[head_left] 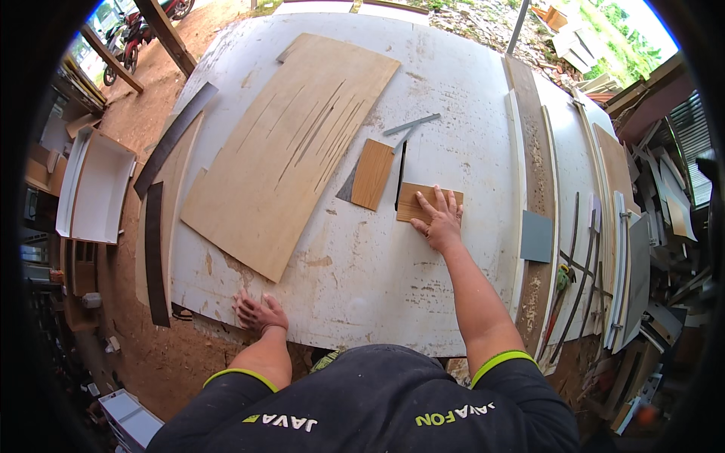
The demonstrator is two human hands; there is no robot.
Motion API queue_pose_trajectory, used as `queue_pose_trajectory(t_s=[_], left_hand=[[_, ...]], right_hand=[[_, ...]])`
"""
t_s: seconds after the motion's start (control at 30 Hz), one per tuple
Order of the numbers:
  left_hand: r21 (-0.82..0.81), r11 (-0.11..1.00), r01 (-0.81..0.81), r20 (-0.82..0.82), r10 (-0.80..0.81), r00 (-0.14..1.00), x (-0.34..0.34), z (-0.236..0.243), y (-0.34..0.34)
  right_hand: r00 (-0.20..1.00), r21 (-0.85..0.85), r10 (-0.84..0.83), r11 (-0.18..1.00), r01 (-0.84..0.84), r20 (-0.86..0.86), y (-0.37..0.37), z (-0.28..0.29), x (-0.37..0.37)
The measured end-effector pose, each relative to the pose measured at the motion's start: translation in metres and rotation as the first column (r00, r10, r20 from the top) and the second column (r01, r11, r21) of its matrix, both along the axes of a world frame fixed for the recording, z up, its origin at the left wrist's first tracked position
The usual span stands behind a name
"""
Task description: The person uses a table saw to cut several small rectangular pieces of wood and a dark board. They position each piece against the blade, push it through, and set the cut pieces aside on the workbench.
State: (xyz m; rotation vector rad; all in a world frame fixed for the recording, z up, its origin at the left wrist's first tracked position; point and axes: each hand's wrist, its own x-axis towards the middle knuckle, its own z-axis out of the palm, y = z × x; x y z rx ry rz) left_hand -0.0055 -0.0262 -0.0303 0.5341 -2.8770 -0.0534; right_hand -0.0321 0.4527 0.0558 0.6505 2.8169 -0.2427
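Observation:
My right hand (439, 217) lies with fingers spread on a small wood-grain board (408, 205) on the white worktable (362, 279). A narrow black slot (401, 175) in the tabletop runs just left of this board. At the near left edge of the table rests my left hand (260, 311), fingers apart and nothing in them. Between the slot and a large sheet of pale plywood (264, 151) lies a second wood-grain piece (374, 175), with a dark grey offcut (347, 186) beside it. Above them sits a thin grey angled tool (411, 124), its two arms splayed.
Dark strips (155, 253) lie along the table's left side. Down the right run a long brown board (532, 128) with a grey square piece (536, 235) on it, and thin dark rods (574, 226). A white open box (91, 185) stands left; scrap panels (672, 189) crowd the far right.

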Motion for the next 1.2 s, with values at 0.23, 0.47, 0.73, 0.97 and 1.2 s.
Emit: queue_pose_trajectory(t_s=[0.23, 0.47, 0.73, 0.97, 1.2], left_hand=[[-0.011, 1.000, -0.013, 0.035, 0.013, 0.999, 0.000, -0.001, -0.001], [-0.014, 1.000, -0.019, 0.056, 0.020, 0.998, 0.000, -0.001, -0.002], [-0.005, 1.000, -0.022, 0.067, 0.022, 0.997, 0.000, 0.002, 0.000], [-0.008, 1.000, -0.009, 0.060, 0.009, 0.998, 0.000, 0.003, 0.000], [0.016, 1.000, 0.008, 0.022, -0.009, 1.000, 0.001, 0.005, 0.000]], right_hand=[[1.000, 0.007, -0.002, 1.000, 0.002, -0.014, 0.004, -0.002, -0.005], [1.000, 0.006, 0.002, 1.000, -0.001, -0.022, 0.008, -0.004, -0.011], [0.998, -0.005, 0.011, 1.000, -0.012, -0.067, 0.011, -0.007, -0.013], [0.999, 0.010, 0.001, 1.000, -0.001, -0.036, 0.013, -0.006, -0.019], [0.996, 0.000, -0.001, 1.000, 0.001, -0.094, 0.017, -0.009, -0.023]])
